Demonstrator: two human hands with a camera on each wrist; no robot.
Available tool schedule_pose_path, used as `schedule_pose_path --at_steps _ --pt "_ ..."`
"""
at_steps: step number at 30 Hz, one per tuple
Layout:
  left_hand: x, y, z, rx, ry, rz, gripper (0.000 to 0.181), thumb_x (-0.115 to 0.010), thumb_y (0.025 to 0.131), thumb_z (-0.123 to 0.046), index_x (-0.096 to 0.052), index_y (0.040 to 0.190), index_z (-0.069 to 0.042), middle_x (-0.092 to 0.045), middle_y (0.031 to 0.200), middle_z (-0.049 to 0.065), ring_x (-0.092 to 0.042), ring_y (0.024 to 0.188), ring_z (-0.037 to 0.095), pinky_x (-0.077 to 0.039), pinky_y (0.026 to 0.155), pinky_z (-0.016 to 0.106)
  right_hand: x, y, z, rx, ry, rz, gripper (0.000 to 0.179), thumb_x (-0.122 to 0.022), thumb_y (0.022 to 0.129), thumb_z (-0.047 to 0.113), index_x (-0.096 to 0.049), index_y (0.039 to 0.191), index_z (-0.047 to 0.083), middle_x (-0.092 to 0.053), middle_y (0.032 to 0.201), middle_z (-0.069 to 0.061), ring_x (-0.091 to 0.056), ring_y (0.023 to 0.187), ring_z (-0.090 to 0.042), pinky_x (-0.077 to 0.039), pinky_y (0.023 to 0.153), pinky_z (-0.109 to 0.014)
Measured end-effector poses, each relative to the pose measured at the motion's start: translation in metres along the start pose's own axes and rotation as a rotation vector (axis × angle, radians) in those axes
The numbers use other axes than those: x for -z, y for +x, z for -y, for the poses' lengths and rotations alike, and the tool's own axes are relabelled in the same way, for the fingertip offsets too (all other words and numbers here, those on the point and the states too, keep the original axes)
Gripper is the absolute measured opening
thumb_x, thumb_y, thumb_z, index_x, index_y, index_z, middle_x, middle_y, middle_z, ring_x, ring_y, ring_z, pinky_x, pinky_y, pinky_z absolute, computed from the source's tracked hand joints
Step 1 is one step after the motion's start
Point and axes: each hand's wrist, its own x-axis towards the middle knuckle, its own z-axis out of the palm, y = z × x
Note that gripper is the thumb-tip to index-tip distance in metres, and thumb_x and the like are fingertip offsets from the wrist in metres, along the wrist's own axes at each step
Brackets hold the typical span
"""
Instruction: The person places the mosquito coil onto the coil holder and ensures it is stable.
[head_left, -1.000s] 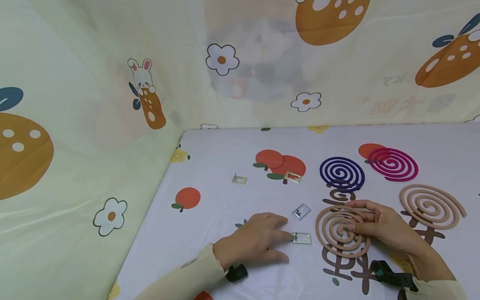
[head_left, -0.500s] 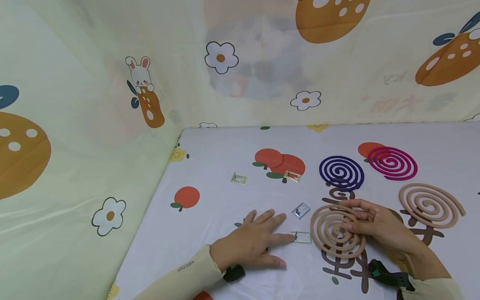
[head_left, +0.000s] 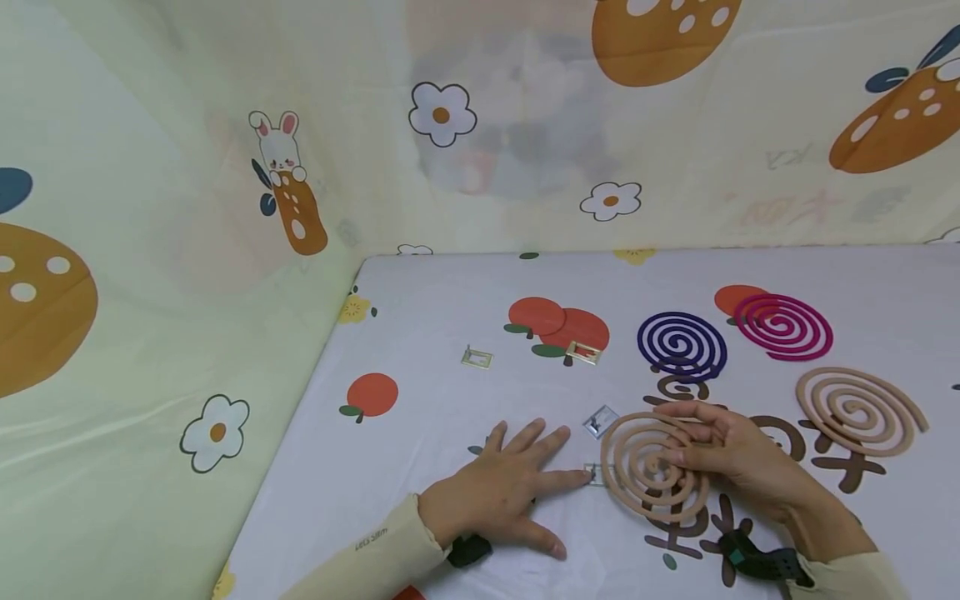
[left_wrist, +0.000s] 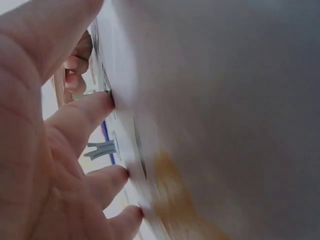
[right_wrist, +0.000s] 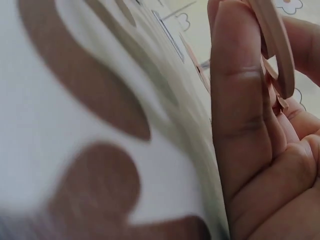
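My right hand (head_left: 738, 458) pinches a tan mosquito coil (head_left: 657, 470) between thumb and fingers, tilted over the table. In the right wrist view the coil (right_wrist: 282, 55) shows beside the fingers. My left hand (head_left: 501, 492) lies palm down with spread fingers. Its index fingertip touches a small silver metal coil stand (head_left: 595, 476), which the coil partly covers. Just beyond lies another silver stand (head_left: 599, 421), close to the coil's edge. A raised stand prong (left_wrist: 101, 149) appears past the fingers in the left wrist view.
Two gold-coloured stands (head_left: 477, 357) lie farther back on the printed tablecloth (head_left: 420, 333). A dark blue coil (head_left: 682, 345), a magenta coil (head_left: 783, 327) and a second tan coil (head_left: 861, 410) lie at the right. Patterned curtains rise behind and at the left.
My right hand has carried the tan coil leftward, so it now overlaps the stand under the left fingertip. The left fingers have spread wider, with the index fingertip staying on that stand.
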Motion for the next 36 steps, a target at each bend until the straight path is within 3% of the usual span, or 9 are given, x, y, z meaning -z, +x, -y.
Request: schedule_pose_path --at_steps 10,17,28,36 --pt "0.001 -0.001 -0.005 0.022 0.011 0.023 0.097 -0.068 0.08 -0.081 -0.028 0.162 -0.05 -0.014 0.175 0.005 -0.013 0.16 0.036 -0.024 0.117 0.073 -0.011 0.007 0.003 -0.009 -0.036 -0.019 0.046 -0.063 0.099 -0.004 -0.053 0.139 0.016 -0.075 0.116 -0.008 -0.074 0.099 -0.019 -0.062 0.082 -0.037" --pt "0.0 0.0 -0.006 0.031 0.007 0.012 0.101 -0.069 0.077 -0.082 -0.027 0.163 -0.049 -0.013 0.175 0.006 -0.013 0.16 0.037 -0.024 0.116 0.073 -0.016 0.012 0.0 0.014 -0.067 -0.049 0.05 -0.065 0.097 -0.005 -0.048 0.144 0.0 -0.073 0.122 -0.004 -0.071 0.104 -0.017 -0.061 0.085 -0.032" --pt "-0.001 0.002 -0.006 0.021 -0.014 0.017 0.103 -0.071 0.076 -0.082 -0.025 0.163 -0.049 -0.01 0.176 0.005 -0.01 0.16 0.037 -0.022 0.117 0.073 -0.024 0.018 0.0 0.015 0.019 0.005 0.049 -0.064 0.097 -0.008 -0.048 0.142 0.002 -0.07 0.12 -0.008 -0.07 0.102 -0.016 -0.061 0.083 -0.031" --pt "-0.001 0.003 -0.005 0.018 -0.031 0.021 0.104 -0.07 0.076 -0.083 -0.024 0.163 -0.049 -0.008 0.176 0.005 -0.006 0.161 0.037 -0.019 0.119 0.072 -0.029 0.022 0.003 -0.021 0.01 0.016 0.051 -0.066 0.097 -0.004 -0.044 0.143 -0.003 -0.07 0.109 -0.011 -0.072 0.093 -0.018 -0.062 0.078 -0.033"
